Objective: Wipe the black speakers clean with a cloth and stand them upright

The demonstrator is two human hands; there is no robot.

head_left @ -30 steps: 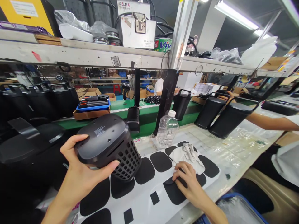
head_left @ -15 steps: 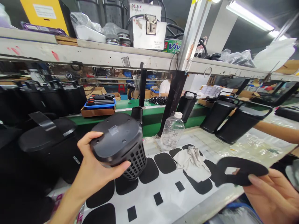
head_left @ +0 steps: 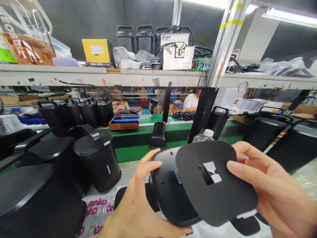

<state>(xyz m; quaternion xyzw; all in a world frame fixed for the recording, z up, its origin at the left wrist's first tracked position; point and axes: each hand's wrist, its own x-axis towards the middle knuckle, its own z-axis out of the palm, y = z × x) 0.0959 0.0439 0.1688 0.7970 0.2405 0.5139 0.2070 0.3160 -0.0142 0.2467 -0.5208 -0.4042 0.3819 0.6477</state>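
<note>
My left hand [head_left: 138, 201] is closed around a black speaker [head_left: 169, 188], its flat base with small screws turned up toward me. Between the thumb and fingers of my right hand [head_left: 269, 181] is a thin black pad [head_left: 220, 201] with rounded corners. The pad lies over the right part of the base, tilted to it; whether they touch I cannot tell. Through the pad's rectangular cutout, part of the base and a pale patch show. Below, more black pads [head_left: 246, 225] lie on a white sheet, mostly hidden by my hands and the speaker.
Several finished-looking black speakers with handles [head_left: 96, 162] stand at the left. A clear bottle [head_left: 204, 136] is behind the pad. Beyond runs a green conveyor [head_left: 128, 142] with a tool box [head_left: 123, 124]. Overhead is a loaded shelf [head_left: 138, 77]; a person [head_left: 192, 100] sits farther back.
The pad in my right hand has come left, from well apart to over the speaker's base. My left hand has turned the base toward me. The view has shifted left and up.
</note>
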